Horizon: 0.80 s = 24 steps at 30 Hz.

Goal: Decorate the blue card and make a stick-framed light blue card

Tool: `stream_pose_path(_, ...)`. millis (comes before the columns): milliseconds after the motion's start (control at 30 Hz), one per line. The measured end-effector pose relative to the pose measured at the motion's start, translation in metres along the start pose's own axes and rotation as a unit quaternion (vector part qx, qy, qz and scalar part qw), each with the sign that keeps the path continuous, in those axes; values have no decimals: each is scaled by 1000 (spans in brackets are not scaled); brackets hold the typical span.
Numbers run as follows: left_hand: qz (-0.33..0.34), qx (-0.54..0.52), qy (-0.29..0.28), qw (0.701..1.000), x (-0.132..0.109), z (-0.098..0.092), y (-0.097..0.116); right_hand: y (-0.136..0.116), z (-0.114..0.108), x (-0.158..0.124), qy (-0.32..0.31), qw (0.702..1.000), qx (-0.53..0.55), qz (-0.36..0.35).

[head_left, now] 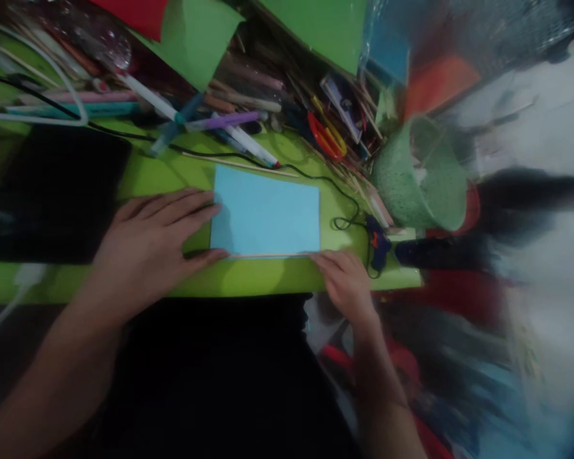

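A light blue sheet of paper (267, 210) lies flat on the green tabletop in front of me. Along its near edge runs a thin wooden stick (270, 255). My left hand (155, 233) is open at the paper's left side, fingers stretched out at its edge and the thumb on the stick's left end. At the near right corner, my right hand (346, 277) has its fingers pressed together on the stick's other end. Right of the paper lies a small dark blue glue gun (377, 243) with orange parts.
A dark flat device (52, 191) with a white cable lies on the left. Markers (224, 121), scissors (327, 137) and loose sticks crowd the back. A green basket (396, 172) stands at the right. A black cord (210, 153) crosses behind the paper.
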State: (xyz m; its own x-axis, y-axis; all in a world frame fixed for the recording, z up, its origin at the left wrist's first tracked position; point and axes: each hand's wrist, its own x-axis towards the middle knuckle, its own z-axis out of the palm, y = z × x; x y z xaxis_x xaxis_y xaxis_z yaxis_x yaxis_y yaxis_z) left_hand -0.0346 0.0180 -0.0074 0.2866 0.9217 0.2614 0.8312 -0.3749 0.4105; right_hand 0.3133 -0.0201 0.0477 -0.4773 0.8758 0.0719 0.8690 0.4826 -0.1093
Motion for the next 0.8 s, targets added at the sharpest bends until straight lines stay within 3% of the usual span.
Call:
stream_pose_path(167, 1, 19, -27, 999, 0, -5, 9, 7, -4, -5, 5, 999, -25, -40)
stream_pose_path(300, -6, -40, -17, 999, 2, -6, 10, 9, -16, 20, 80, 993, -29, -77)
stream_pose_path(400, 2, -72, -5, 997, 1, -4, 7, -27, -34, 60, 53, 985, 103, -126)
stream_pose_path(467, 0, -84, 0, 996, 0, -1, 6, -65, -41, 92, -11, 966, 189, -173)
stream_pose_path(600, 12, -94, 21, 995, -3, 8, 10, -127, -31, 154, -97, 931, 233, -264)
stream_pose_path(700, 31, -96, 52, 994, -8, 4, 14, -144, -18, 185, -124, 925, 238, -270)
stream_pose_path(800, 17, -72, 81, 994, -21, -14, 14, -145, -11, 200, -87, 933, 239, -253)
